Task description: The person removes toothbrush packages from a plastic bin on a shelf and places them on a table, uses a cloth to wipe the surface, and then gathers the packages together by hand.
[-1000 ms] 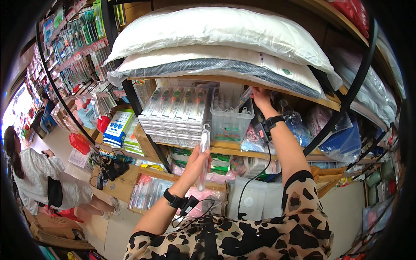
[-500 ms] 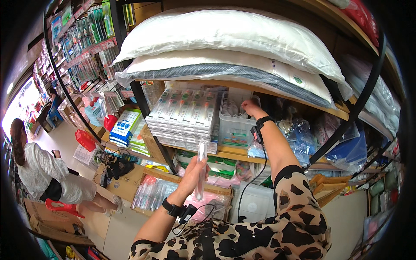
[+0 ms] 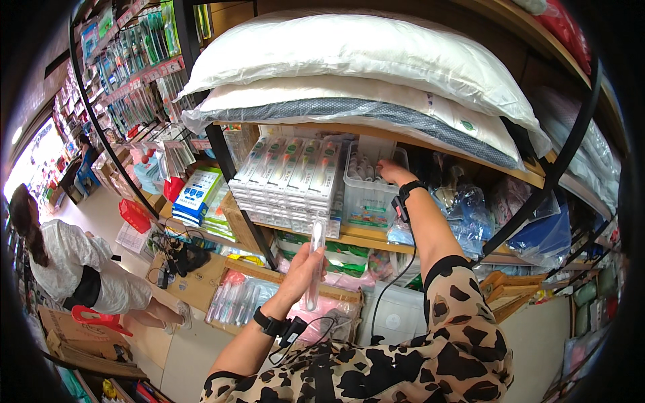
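A slim clear pack (image 3: 317, 235) and an open clear bin (image 3: 367, 203) of white pieces (image 3: 363, 168).
The pack, long and narrow with a white, round-ended item inside, stands nearly upright in the left grip (image 3: 302, 274), its top leaning slightly right; the bin, box-shaped and see-through, sits on the wooden shelf (image 3: 363, 237), green showing low at its front, its loose pieces bunched inside, the right grip (image 3: 395, 173) among them, fingertips hidden.

The left hand (image 3: 304, 274) was curled in a grip, its forearm (image 3: 243, 344) slanting upward; the right arm (image 3: 433, 232) stretched farther forward. The right hand (image 3: 397, 173) angled leftward; its grasp was unclear.
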Tool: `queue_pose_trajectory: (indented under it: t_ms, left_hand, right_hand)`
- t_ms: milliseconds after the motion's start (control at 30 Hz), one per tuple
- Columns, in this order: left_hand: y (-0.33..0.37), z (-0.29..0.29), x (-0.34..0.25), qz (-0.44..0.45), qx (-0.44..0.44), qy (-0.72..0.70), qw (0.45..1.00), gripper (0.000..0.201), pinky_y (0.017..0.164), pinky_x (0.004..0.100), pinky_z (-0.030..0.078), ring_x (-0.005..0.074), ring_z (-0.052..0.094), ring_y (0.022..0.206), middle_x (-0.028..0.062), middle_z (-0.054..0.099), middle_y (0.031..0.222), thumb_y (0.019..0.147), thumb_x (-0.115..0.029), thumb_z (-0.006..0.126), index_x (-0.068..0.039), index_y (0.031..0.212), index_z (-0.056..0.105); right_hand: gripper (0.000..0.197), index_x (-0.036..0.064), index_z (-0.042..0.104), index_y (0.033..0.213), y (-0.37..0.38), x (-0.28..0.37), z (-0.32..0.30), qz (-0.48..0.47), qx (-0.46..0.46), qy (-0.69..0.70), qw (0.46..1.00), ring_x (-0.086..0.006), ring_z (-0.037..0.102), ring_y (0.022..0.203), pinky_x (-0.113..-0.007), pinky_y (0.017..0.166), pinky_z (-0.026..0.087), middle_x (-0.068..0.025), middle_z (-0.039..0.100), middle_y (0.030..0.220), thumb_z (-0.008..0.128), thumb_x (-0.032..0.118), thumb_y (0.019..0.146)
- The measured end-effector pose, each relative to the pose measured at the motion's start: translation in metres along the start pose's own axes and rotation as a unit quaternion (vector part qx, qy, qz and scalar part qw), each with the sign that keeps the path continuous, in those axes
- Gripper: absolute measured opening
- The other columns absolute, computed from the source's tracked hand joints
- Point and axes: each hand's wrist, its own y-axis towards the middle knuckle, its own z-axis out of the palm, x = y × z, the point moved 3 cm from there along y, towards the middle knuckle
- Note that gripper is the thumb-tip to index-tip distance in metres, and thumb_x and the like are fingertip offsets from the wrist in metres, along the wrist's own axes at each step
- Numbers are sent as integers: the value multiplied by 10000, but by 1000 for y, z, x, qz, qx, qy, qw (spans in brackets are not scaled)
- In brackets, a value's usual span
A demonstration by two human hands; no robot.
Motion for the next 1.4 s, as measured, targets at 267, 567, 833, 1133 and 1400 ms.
queue_pose_trajectory:
  t_ms: [267,567,833,1133,1400]
  left_hand:
    - [8,10,-7,47,28,14,998,246,558,239,417,98,484,609,24,494,729,882,-278,471,-45,959,445]
    - [23,39,-12,55,90,53,993,282,584,232,419,92,489,645,21,514,755,876,-298,487,-49,1007,474]
    - [20,59,-11,42,143,40,988,279,621,245,449,104,513,679,26,517,776,877,-265,487,-45,1047,464]
    - [19,54,-1,74,133,49,987,317,674,256,466,110,541,764,38,512,886,820,-115,570,-17,1094,445]
    - [24,49,1,146,73,82,983,451,824,253,402,123,503,925,65,517,1016,819,-102,566,-19,1219,375]
  right_hand:
    - [235,25,542,980,-42,20,-46,-89,-269,91,955,-294,594,750,-356,662,486,-105,613,887,485,197,830]
    - [318,26,481,1126,-200,109,-27,-112,249,507,817,-106,556,764,-201,573,459,-46,559,946,517,197,861]
    - [372,38,424,1167,-225,112,-32,-131,232,607,749,-71,519,724,-175,521,414,-22,539,899,555,140,834]
    - [270,49,469,1030,-224,91,-35,-98,146,580,796,-73,516,696,-176,506,417,-41,540,840,572,201,832]
    - [195,31,513,957,-211,80,-57,-83,80,593,797,-91,550,613,-198,519,455,-48,569,766,544,191,850]
